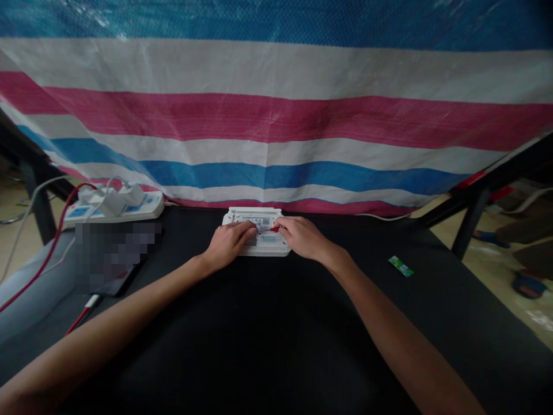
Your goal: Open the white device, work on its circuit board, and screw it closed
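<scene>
L hand (231, 241) palm-down on wht unit (268, 250) – R hand (300, 236) pinching red tool (275, 229)

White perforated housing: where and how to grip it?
Grip the white perforated housing by its left and right edges, probably, one hand from each side: it lies flat, its far edge close to the striped sheet, while the left hand and right hand are at those sides.

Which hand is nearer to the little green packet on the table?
Right. The right hand is to the left of the green packet; the left hand is farther left, on the left part of the white device.
</scene>
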A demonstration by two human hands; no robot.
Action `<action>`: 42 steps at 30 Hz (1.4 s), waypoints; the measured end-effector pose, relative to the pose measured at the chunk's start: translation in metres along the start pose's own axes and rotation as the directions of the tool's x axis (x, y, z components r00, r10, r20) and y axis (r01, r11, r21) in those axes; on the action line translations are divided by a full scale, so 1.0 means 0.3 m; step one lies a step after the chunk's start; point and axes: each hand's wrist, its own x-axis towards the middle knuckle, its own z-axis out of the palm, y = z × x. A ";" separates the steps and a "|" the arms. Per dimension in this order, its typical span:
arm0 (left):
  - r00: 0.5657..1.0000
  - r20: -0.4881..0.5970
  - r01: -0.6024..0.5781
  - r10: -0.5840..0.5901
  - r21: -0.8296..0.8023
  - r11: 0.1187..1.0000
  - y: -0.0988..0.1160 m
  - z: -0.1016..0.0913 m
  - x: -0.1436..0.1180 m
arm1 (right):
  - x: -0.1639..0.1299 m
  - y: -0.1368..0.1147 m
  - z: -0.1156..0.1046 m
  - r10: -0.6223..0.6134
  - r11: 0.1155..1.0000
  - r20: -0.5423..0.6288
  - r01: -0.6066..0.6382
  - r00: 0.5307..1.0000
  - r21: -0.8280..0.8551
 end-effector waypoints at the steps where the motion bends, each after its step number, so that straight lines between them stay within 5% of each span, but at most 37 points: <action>1: 1.000 -0.008 -0.004 0.004 0.007 1.000 0.000 0.002 -0.001 | 0.000 0.000 0.000 0.006 1.000 -0.010 -0.006 1.000 -0.007; 12: 0.982 -0.176 -0.072 0.069 -0.012 0.997 -0.018 0.040 -0.014 | -0.004 -0.003 -0.017 0.005 1.000 -0.082 -0.006 0.997 -0.009; 21: 0.936 -0.342 -0.129 0.087 -0.103 0.986 -0.032 0.063 -0.035 | 0.032 0.022 0.022 -0.012 0.884 -0.484 0.236 0.875 0.404; 30: 0.947 -0.313 -0.113 0.075 -0.107 0.988 -0.032 0.067 -0.033 | 0.029 -0.023 0.024 0.215 0.581 -0.431 0.241 0.876 0.778; 42: 0.948 -0.316 -0.091 0.046 -0.132 0.987 -0.028 0.068 -0.034 | 0.024 -0.029 0.019 0.281 0.492 -0.415 0.241 0.866 0.836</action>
